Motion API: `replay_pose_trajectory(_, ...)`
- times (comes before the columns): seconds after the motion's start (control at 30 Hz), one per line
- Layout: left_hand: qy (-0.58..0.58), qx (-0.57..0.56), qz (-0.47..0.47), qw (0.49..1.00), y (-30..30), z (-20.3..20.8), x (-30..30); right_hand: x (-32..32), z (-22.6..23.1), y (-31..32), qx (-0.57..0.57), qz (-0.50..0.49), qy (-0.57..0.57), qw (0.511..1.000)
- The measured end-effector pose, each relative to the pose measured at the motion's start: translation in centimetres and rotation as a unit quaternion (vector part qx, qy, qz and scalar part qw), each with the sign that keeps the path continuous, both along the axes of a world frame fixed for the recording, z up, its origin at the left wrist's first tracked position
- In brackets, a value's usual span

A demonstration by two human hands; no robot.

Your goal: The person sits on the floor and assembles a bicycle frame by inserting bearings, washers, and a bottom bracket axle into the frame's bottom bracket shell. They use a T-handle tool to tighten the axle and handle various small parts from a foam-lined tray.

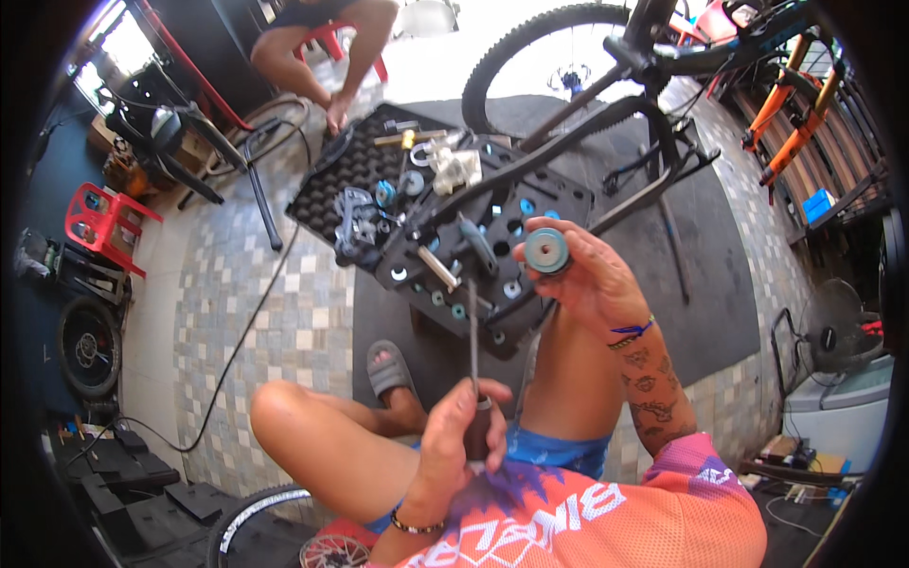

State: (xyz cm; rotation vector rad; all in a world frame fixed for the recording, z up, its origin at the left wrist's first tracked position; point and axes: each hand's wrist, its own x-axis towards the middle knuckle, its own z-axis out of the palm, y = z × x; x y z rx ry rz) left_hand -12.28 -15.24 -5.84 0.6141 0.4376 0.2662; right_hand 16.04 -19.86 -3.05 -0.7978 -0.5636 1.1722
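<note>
My left hand [462, 428], low in front of my lap, is closed around the dark handle of a screwdriver-like tool [474, 331]. Its long metal shaft points up toward the tool case; I cannot make out its tip. Raised to the right, my right hand [595, 279] grips a round teal disc [546, 250] with a small centre hole between thumb and fingers. A darker edge shows beneath the disc. Beyond both hands lies an opened black tool case [554, 204], whose foam insert holds several blue-green discs. A grey-handled tool [478, 244] and a metal cylinder [438, 269] lie on it.
A dark bicycle frame [653, 62] reaches over the case, its wheel [483, 71] behind. Egg-crate foam [327, 185] bears loose parts, a hammer [407, 139] and a crumpled white cloth [456, 170]. Another person's legs [355, 47] are at the far left, near a red stool [109, 227].
</note>
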Motion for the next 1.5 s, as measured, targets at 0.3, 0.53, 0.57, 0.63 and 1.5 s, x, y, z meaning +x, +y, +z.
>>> replay_pose_trajectory(0.3, 0.098, 0.192, 0.179, 0.960, 2.4, 1.4, 3.6, -8.8, -3.7, -0.9, -0.077, 0.053, 0.108, 0.990)
replay_pose_trajectory(0.53, 0.151, 0.177, 0.236, 0.944, 2.8, 0.5, 3.2, -9.5, -5.2, -0.8, -0.120, -0.038, -0.166, 0.978)
replay_pose_trajectory(0.57, 0.150, 0.165, 0.234, 0.946, 3.0, 0.2, 3.0, -9.8, -4.7, -0.6, -0.091, -0.074, -0.292, 0.949)
replay_pose_trajectory(0.63, 0.148, 0.141, 0.230, 0.951, 3.4, -0.6, 2.5, -10.0, -4.0, -0.1, -0.035, -0.115, -0.462, 0.879)
replay_pose_trajectory(1.5, -0.006, 0.016, 0.095, 0.995, 2.1, -0.3, 0.2, -7.2, -1.8, 1.9, -0.093, -0.044, -0.232, 0.967)
